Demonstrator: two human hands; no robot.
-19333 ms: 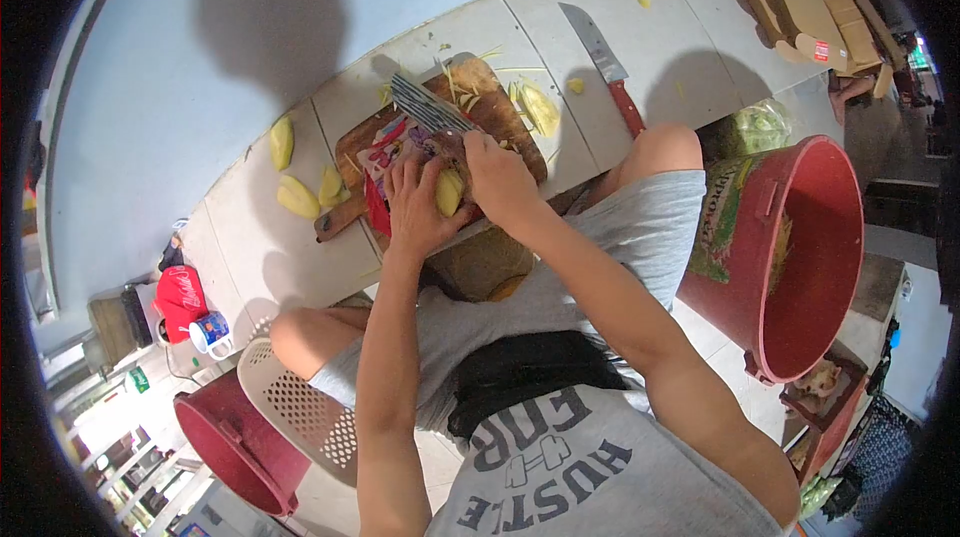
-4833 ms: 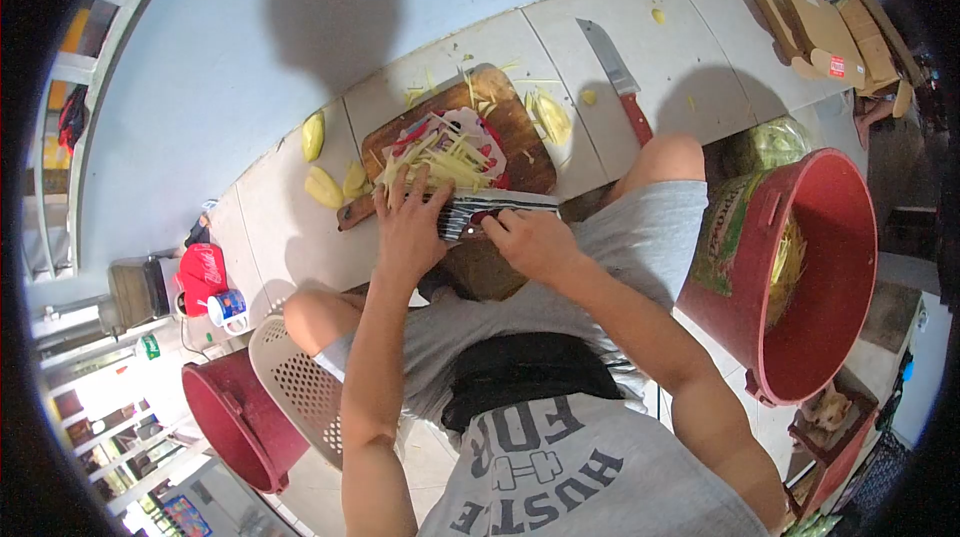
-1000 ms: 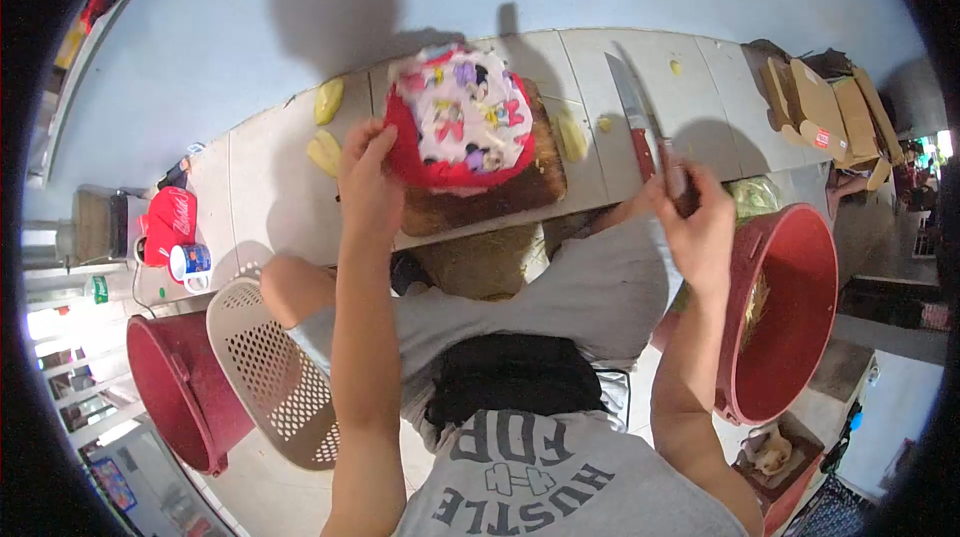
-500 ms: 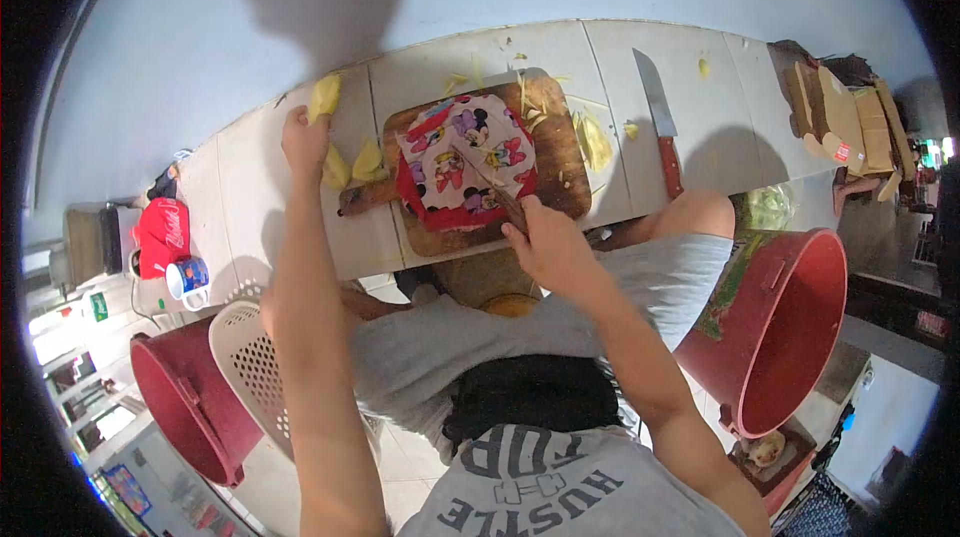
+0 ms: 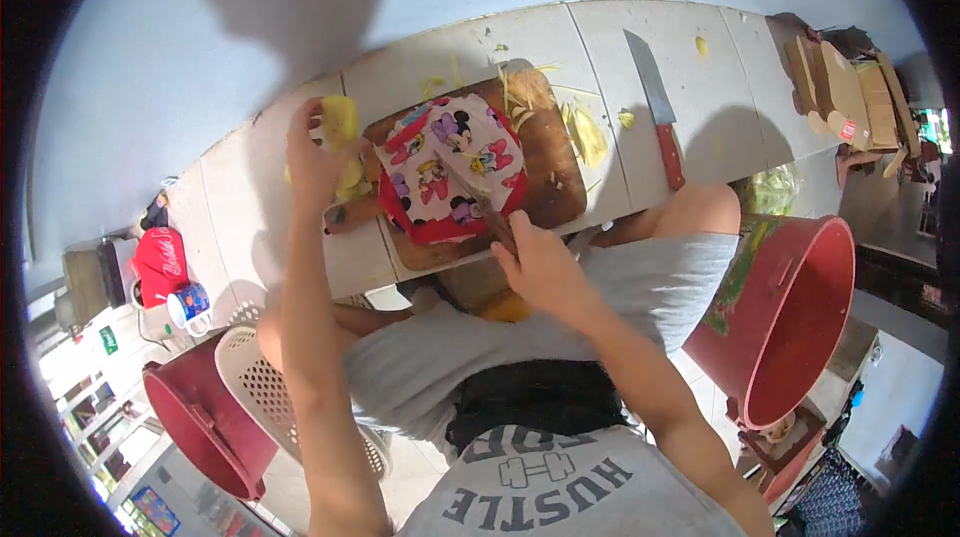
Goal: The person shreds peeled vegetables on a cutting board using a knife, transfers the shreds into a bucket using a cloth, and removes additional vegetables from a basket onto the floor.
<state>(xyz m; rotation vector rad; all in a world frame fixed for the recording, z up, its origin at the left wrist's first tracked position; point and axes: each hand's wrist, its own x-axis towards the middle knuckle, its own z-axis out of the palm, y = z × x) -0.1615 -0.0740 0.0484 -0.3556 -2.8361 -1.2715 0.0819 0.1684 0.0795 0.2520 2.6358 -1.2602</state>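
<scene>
My left hand point(image 5: 312, 152) is closed around a pale yellow fruit piece point(image 5: 341, 120) near the wall, at the left of the wooden chopping board point(image 5: 556, 162). Another yellow piece point(image 5: 351, 175) shows partly behind that hand, beside the board's handle. With my right hand point(image 5: 540, 262) I grip the brown handle of a knife point(image 5: 492, 220), its blade angled over a folded cloth point(image 5: 432, 165). That cloth, printed with cartoon characters and edged in red, lies on the board.
A large knife point(image 5: 655, 102) with a red-brown handle rests on the tiled counter point(image 5: 690, 67). Yellow peelings point(image 5: 588, 137) lie by the board's right side. Red tubs point(image 5: 775, 322) stand below on both sides, with a white perforated basket point(image 5: 262, 377) at left.
My left hand has turned and drawn slightly lower, and the fruit piece now sits upright at its fingers. My right hand keeps the knife over the cloth. The camera view has shifted a little.
</scene>
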